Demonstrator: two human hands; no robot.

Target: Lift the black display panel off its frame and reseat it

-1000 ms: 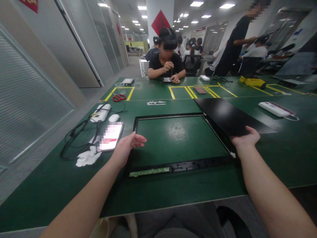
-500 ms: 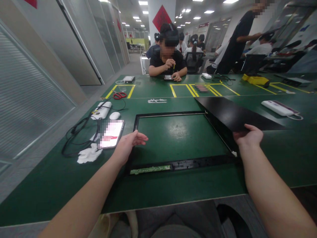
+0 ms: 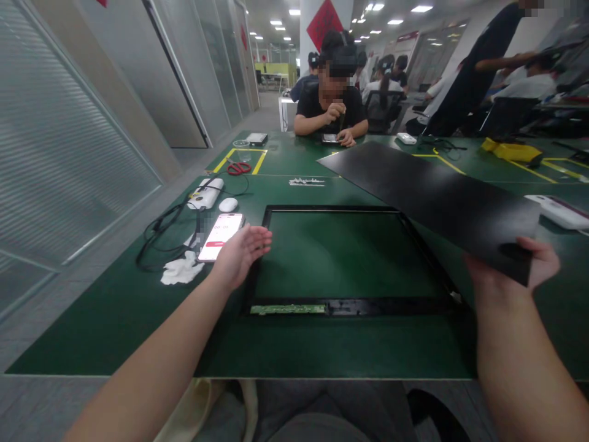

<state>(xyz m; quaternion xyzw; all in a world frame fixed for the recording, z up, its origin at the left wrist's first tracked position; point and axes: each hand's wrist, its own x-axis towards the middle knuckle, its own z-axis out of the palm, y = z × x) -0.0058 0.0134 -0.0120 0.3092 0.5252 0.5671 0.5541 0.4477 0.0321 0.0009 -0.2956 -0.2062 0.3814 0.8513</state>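
Observation:
A black rectangular frame [image 3: 343,305] lies flat on the green table [image 3: 115,313], with a green circuit strip [image 3: 288,309] along its near edge. My right hand [image 3: 529,270] grips the near corner of a large black panel [image 3: 427,190], which is held tilted in the air above the frame's right side. My left hand [image 3: 242,252] hovers open, palm up, at the frame's left edge, holding nothing.
A lit phone [image 3: 221,228], white cloth [image 3: 181,270], black cables [image 3: 159,236], white mouse [image 3: 228,204] and red scissors [image 3: 238,167] lie at left. A white device [image 3: 559,210] sits at right. A person [image 3: 332,98] works at the far side; others stand behind.
My right hand has lifted the black panel off the table and raised it over the frame's right side. My left hand stayed open by the frame's left edge. The view shifted right.

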